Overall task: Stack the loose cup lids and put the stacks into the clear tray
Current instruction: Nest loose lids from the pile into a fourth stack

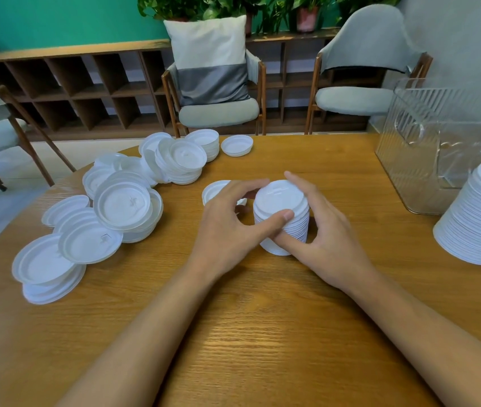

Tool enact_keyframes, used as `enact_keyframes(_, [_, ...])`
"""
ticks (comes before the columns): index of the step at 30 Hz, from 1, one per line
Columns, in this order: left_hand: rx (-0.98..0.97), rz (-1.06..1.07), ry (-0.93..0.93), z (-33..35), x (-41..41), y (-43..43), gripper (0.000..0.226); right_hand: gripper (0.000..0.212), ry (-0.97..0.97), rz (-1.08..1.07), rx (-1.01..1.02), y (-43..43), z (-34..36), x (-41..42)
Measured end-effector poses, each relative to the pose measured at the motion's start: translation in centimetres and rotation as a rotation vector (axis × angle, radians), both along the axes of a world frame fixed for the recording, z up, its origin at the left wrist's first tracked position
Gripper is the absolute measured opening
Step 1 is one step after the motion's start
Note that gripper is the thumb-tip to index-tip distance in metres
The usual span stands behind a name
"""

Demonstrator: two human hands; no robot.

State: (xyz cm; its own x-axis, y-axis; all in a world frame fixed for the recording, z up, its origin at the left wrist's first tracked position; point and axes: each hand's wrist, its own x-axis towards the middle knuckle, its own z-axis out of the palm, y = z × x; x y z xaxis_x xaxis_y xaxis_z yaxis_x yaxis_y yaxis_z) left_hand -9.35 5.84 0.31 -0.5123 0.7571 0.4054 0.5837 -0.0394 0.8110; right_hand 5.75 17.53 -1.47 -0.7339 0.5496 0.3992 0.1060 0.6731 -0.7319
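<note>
A small stack of white cup lids [281, 201] stands at the middle of the wooden table [262, 333]. My left hand [227, 230] curls round its left side, thumb on the front rim. My right hand [321, 233] wraps its right side, thumb low at the stack's base. Behind my left hand, a single lid [214, 190] lies partly hidden. Loose white lids [121, 204] lie scattered and overlapping across the table's left half. The clear ribbed tray [427, 148] stands at the far right. A tall lid stack [479, 212] sits in front of it.
A short pile of lids [205, 142] and one upturned lid [236, 145] lie at the table's far edge. Three grey chairs stand beyond the table, one [218, 92] with a cushion. A wooden cubby shelf [86, 89] lines the green wall.
</note>
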Motion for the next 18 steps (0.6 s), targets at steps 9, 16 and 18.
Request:
enact_keyframes(9, [0.039, 0.050, -0.051, -0.9, 1.4, 0.9, 0.057, 0.083, 0.023, 0.000, -0.043, 0.1, -0.4, 0.0])
enact_keyframes(16, [0.018, 0.051, -0.111, -1.5, 1.6, 1.6, 0.064, 0.085, 0.037, -0.010, -0.059, 0.2, -0.5, 0.0])
enact_keyframes(18, [0.005, 0.045, -0.100, -1.5, 1.5, 1.6, 0.063, 0.086, 0.035, -0.008, -0.067, 0.2, -0.5, 0.0])
